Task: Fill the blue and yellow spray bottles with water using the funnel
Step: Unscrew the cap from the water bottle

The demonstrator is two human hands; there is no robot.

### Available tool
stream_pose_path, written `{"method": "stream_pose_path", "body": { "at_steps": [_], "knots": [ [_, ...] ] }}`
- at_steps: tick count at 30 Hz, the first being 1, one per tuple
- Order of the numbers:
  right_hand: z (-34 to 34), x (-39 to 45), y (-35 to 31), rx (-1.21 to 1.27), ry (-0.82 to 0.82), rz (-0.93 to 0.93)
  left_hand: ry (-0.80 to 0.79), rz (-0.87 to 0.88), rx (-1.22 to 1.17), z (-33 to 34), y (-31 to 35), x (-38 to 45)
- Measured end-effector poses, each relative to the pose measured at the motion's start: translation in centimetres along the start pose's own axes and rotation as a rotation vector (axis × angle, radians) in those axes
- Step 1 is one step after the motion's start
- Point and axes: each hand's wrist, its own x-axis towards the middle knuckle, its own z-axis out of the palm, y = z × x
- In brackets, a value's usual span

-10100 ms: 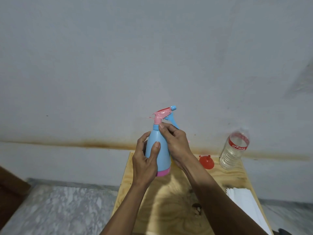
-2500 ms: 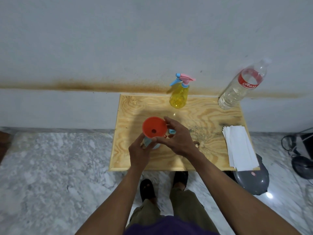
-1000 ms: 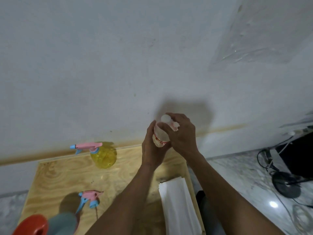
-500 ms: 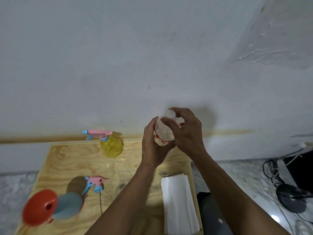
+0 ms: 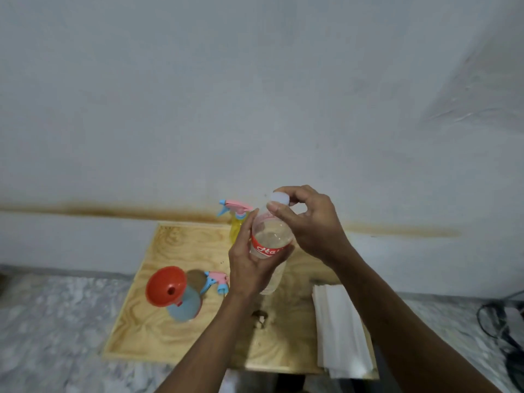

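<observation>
Fingers (image 5: pixel 279 207) of the right hand (image 5: pixel 307 225) pinch the white cap (image 5: pixel 280 198) of the water bottle (image 5: pixel 269 245), while the left hand (image 5: pixel 249 265) wraps the bottle's body below its red label, holding it upright above the table (image 5: pixel 158 330). Both grips are clamped, one on the cap, one on the bottle. The step in hand looks like unscrewing the cap; whether it is already loose cannot be told. Next the cap must come off and be parked, then the bottle carried left and tipped over the funnel (image 5: pixel 166 286), slowly enough that the narrow spout keeps up.

That red funnel sits in the neck of the blue bottle (image 5: pixel 184 306), which stands near the table's left front; its spray head (image 5: pixel 217 282) lies on the wood just beside it. The yellow bottle (image 5: pixel 236 226) stands at the back edge, its sprayer on, partly hidden behind the left hand, so it waits its turn and will need opening. A stack of white paper (image 5: pixel 337 330) lies along the right edge, clear of the pour path. Nothing blocks the way to the funnel, though the lying spray head is close to it
</observation>
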Motion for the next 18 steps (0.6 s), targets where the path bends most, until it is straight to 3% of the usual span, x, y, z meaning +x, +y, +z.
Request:
{"method": "stream_pose_path", "body": {
  "at_steps": [8, 12, 18],
  "knots": [
    [5.0, -6.3, -1.0, -0.014, -0.088, -0.037, -0.039, -0.022, -0.007, -6.8, -1.8, -5.8],
    [7.0, -9.2, 0.9, -0.043, -0.087, -0.012, -0.062, -0.093, 0.061, -8.1, -4.1, -8.5],
    [8.4, -11.0, 3.7, -0.113, -0.069, 0.03, -0.136, -0.051, 0.167, -7.7, -6.1, -9.3]
  ]
}}
